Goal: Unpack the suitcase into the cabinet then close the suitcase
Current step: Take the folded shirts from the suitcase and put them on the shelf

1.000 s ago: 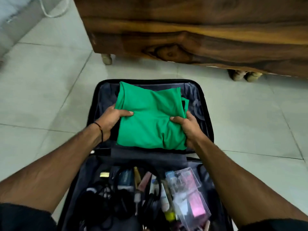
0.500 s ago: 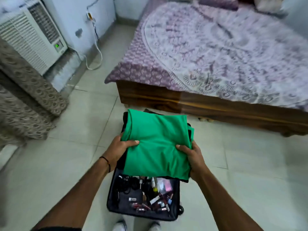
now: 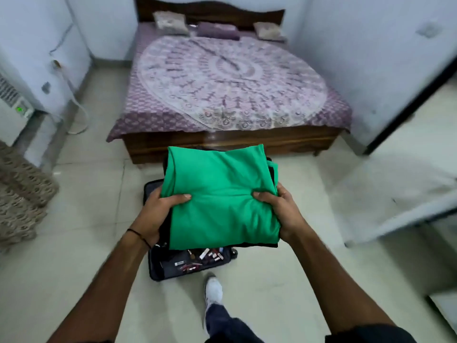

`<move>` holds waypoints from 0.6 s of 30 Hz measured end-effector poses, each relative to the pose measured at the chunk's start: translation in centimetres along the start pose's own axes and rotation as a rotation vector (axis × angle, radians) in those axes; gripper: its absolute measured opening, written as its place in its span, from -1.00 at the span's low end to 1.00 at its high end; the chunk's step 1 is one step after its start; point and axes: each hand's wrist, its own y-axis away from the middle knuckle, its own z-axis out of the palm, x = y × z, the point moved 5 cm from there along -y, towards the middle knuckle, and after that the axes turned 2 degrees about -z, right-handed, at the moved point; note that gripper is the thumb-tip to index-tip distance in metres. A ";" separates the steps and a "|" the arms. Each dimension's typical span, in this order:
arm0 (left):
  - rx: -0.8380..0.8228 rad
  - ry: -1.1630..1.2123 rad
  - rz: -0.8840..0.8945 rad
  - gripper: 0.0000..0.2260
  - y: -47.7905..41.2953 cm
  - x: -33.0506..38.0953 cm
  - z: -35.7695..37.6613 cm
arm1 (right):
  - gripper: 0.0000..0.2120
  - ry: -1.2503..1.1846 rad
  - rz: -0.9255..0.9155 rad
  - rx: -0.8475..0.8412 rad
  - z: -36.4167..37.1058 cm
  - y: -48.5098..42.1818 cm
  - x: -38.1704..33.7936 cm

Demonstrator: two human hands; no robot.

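A folded green garment (image 3: pixel 220 194), with dark cloth showing under its edges, is held in the air above the open black suitcase (image 3: pixel 158 271) on the floor. My left hand (image 3: pixel 155 214) grips its left side and my right hand (image 3: pixel 282 211) grips its right side, thumbs on top. The suitcase's near half shows small toiletries and cosmetics (image 3: pixel 205 258); its far half is hidden behind the garment. No cabinet is plainly in view.
A wooden bed (image 3: pixel 230 142) with a purple patterned spread stands just beyond the suitcase. An air cooler (image 3: pixel 12 112) and a patterned cover (image 3: pixel 22 194) are at the left. A white door or panel (image 3: pixel 408 189) is at the right. My white shoe (image 3: pixel 214 290) is near the suitcase.
I have risen from over the suitcase, lifting the green garment out with both hands. The view now takes in the whole bed, and the suitcase sits lower and smaller.
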 end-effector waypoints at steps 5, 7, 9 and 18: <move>-0.180 0.003 -0.048 -0.75 4.7 -2.5 7.3 | -0.63 -0.056 -0.035 0.178 -7.7 9.4 0.6; -0.245 -0.004 -0.064 -0.71 6.0 -3.6 10.8 | -0.61 -0.078 -0.060 0.252 -11.0 12.6 0.5; -0.296 -0.018 -0.063 -0.69 7.0 -4.4 14.2 | -0.60 -0.094 -0.094 0.317 -14.1 15.4 0.3; -0.672 -0.120 -0.057 -0.65 12.5 -7.5 34.7 | -0.64 -0.199 -0.282 0.667 -30.0 29.5 -2.6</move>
